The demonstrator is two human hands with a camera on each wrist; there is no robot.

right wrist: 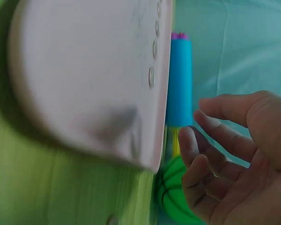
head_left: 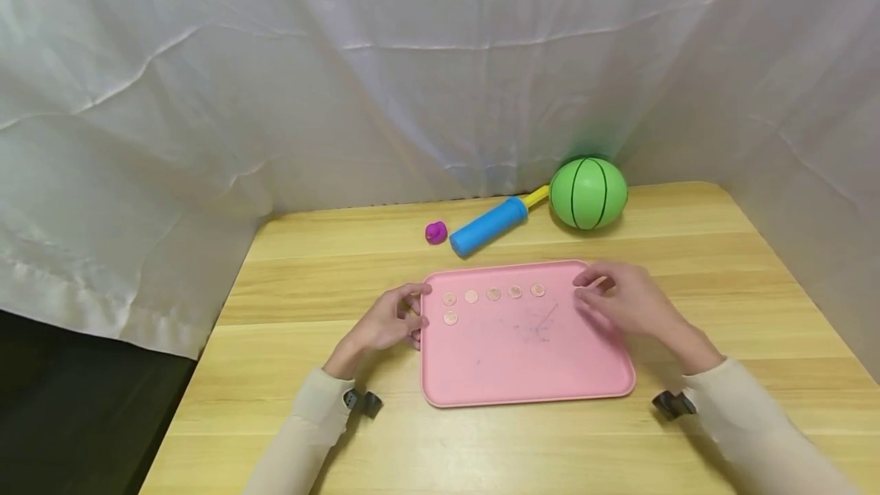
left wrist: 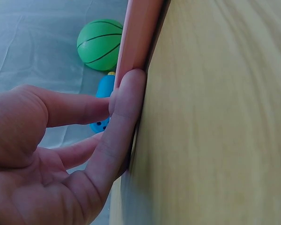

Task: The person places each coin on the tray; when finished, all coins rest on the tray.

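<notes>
Pink tray (head_left: 509, 373) on the surface (head_left: 426, 453), left hand (head_left: 386, 319) pinching its left rim, right hand (head_left: 622, 300) loosely released at its far-right corner
1 coin (head_left: 450, 318) lies before a row of 5 (head_left: 493, 294) inside; beyond sit a purple toy (head_left: 436, 233), blue pump (head_left: 490, 228), green ball (head_left: 588, 193)

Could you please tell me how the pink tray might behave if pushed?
The pink tray looks stiff, its raised rim keeping an even shape. It seems shallow, so probably light for its size. The coins lie flat on it, so they might slide if it tilted.

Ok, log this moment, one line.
Left hand: holds tray, left edge | Right hand: empty, by tray's far-right corner | Coins: on tray | Ball: behind tray
</notes>
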